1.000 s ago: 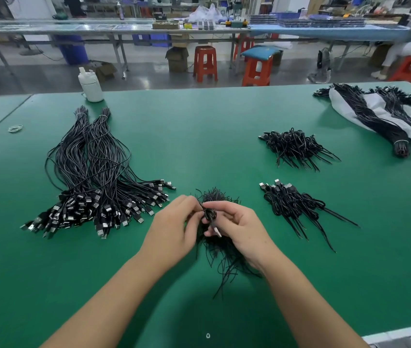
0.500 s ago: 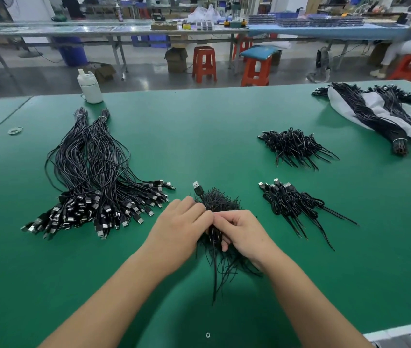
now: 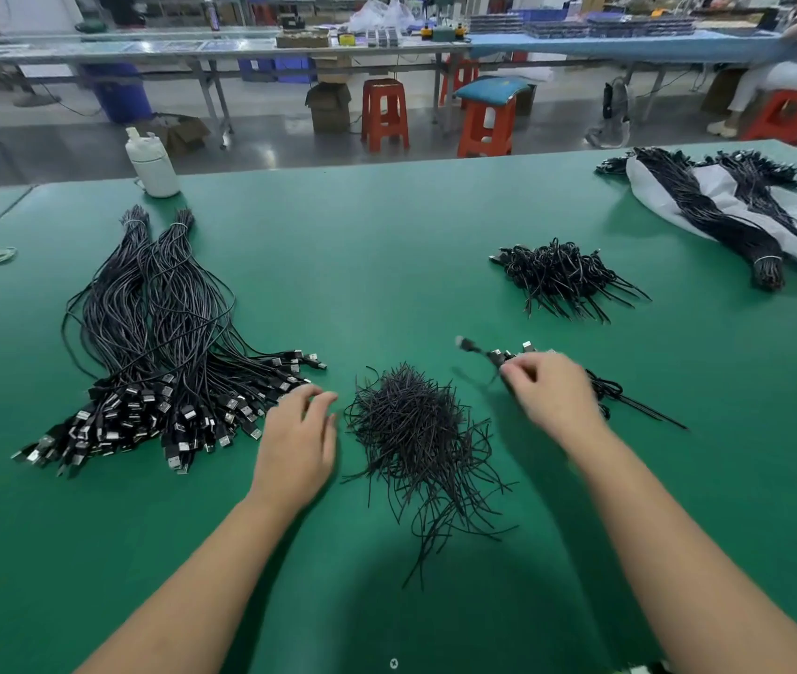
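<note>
We set tied cable [image 3: 494, 355] squarely on near pile [image 3: 610, 391]; right hand [image 3: 550, 396] blurred (grip unclear). Left hand [image 3: 297, 440], fingers loosely spread, should single out one plug from loose cables [image 3: 168, 381].

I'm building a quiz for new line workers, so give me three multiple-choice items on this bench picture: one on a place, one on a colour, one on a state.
1. Where does the pile of loose ties lie?
A between the left hand and the right hand
B left of both hands
C right of both hands

2. What colour is the table?
A grey
B green
C blue

3. What is the left hand doing?
A gripping a tie
B pressing flat on the ties
C holding nothing, fingers loosely bent

Answers:
1 A: one hand sits on either side of the pile.
2 B: its bare top is green.
3 C: nothing shows in its fingers, which are beside the cable plugs.
</note>
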`<state>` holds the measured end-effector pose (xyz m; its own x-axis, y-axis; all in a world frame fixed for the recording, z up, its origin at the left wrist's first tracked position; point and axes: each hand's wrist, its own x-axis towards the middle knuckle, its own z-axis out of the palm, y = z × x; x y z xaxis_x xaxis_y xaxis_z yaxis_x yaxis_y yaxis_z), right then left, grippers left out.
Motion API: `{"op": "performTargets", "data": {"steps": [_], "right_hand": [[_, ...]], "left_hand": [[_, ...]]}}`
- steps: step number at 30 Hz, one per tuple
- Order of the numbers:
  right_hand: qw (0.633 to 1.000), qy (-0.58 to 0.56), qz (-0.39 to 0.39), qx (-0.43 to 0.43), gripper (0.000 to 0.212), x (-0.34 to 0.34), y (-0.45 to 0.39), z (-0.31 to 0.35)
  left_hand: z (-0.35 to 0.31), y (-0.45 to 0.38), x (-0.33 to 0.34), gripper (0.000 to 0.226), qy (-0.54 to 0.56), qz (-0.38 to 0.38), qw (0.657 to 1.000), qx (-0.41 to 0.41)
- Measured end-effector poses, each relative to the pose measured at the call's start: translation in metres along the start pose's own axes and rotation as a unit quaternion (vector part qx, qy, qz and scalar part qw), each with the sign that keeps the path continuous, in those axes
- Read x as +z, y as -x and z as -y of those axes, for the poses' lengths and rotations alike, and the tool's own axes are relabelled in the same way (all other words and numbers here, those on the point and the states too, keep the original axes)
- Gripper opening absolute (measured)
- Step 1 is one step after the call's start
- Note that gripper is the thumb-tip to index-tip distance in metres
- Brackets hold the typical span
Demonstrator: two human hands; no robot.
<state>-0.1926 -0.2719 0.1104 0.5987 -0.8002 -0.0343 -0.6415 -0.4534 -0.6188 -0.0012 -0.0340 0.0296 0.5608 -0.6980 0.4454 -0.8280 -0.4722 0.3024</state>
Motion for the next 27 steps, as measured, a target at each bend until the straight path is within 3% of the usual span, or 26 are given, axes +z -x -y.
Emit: {"op": "performTargets", "data": {"steps": [4,6,11,14,17,20,23,27], "right_hand": [[0.99,0.105,-0.095,0.028,0.023,-0.03,-0.044,-0.034],[0.986,0.132,-0.085,0.046,0.023,-0.035,-0.06,-0.048],[0.978,0.195,0.037,0.068,0.03,-0.022,-0.069,-0.072],[0.975,0.217,-0.024,0.041,0.031,-0.018,-0.062,-0.07],[0.974,0.193,-0.106,-0.045,0.028,-0.005,-0.049,-0.052],[0.982,0.145,-0.053,-0.106,0.028,0.032,-0.03,-0.03],[0.987,0.13,0.009,-0.096,0.03,0.073,-0.016,-0.026],[0.995,0.077,-0.008,-0.066,0.035,0.095,-0.013,-0.04]], "left_hand": [[0.021,0.012,0.011,0.026,-0.021,0.019,0.997,-0.074],[0.022,0.012,0.014,0.025,-0.022,0.016,0.996,-0.085],[0.026,0.012,0.019,0.014,-0.028,0.016,0.996,-0.084],[0.026,0.012,0.021,0.012,-0.031,0.017,0.996,-0.083],[0.026,0.013,0.022,0.012,-0.037,0.012,0.996,-0.085],[0.026,0.013,0.022,0.013,-0.045,0.012,0.995,-0.091],[0.026,0.014,0.021,0.015,-0.047,0.011,0.994,-0.097],[0.027,0.015,0.021,0.019,-0.059,0.015,0.993,-0.1]]}}
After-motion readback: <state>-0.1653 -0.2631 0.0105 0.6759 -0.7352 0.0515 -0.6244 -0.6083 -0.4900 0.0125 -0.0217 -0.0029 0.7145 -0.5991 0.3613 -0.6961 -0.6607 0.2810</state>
